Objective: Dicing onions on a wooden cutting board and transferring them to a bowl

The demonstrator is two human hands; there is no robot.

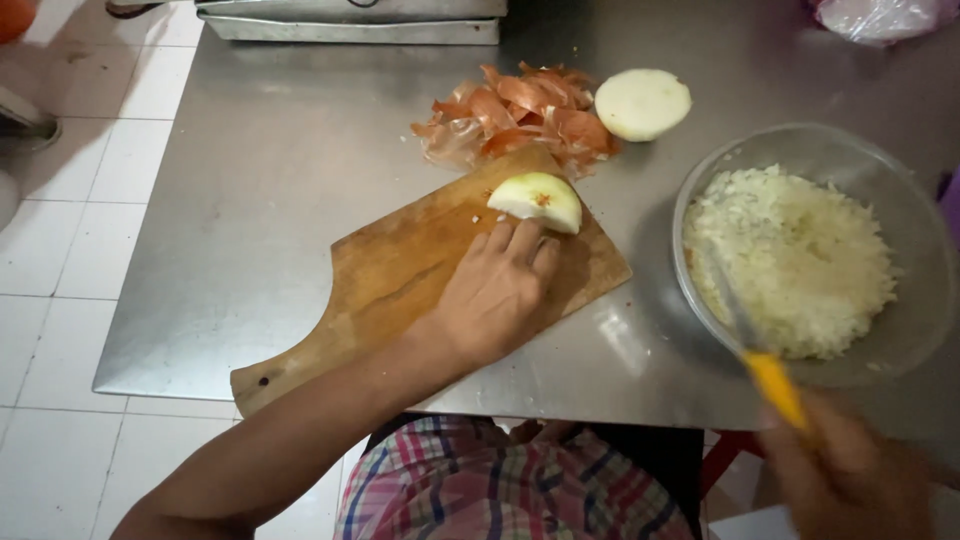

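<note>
Two hands work: left hand (497, 290) fingers (524, 240) press the pale peeled onion half (537, 199) onto the wooden cutting board (400, 280). Right hand (850, 480) grips the yellow-handled knife (770, 385); keep fingertips curled back.

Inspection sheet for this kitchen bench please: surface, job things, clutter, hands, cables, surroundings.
Surface: steel table, scuffed, with a wooden cutting board lying at an angle.
Job's things: peeled onion piece on the board's far end; knife with a yellow handle over the glass bowl of chopped onion.
Clutter: onion skins and another onion half beyond the board.
Hands: left hand on the board, fingertips at the onion piece; right hand, blurred, grips the knife.
Cables: nothing seen.
Surroundings: metal tray at the far edge, white tiled floor, plastic bag top right.
</note>
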